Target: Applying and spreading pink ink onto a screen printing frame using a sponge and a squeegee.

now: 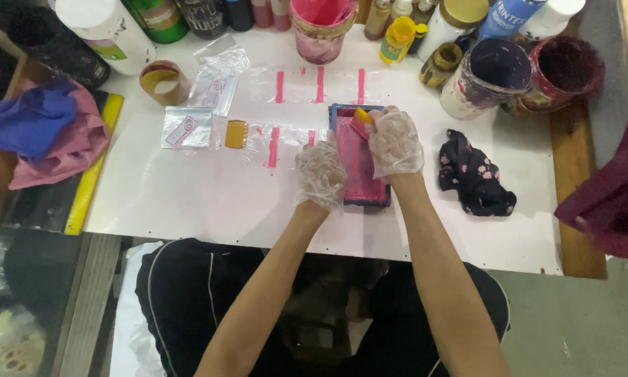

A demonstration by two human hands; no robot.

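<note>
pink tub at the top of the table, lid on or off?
Off. The pink tub stands upright with its mouth open, pink inside showing; no lid sits on it.

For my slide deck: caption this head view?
Gloved left hand steadies a pink-inked screen frame while the right hand drags a yellow squeegee.

**Bright, even light on a white worktop; dim and soft at the edges**

The white worktop (188, 195) is lit brightly and evenly from above, nearly washed out in its middle. Shadows are faint and short, lying just under the gloved hands and beside the jars. The clear plastic bags give off small patches of glare. The lower part of the frame is dim, the bottom left corner murky. Detail is slightly soft throughout, and edges bend a little toward the corners.
</note>
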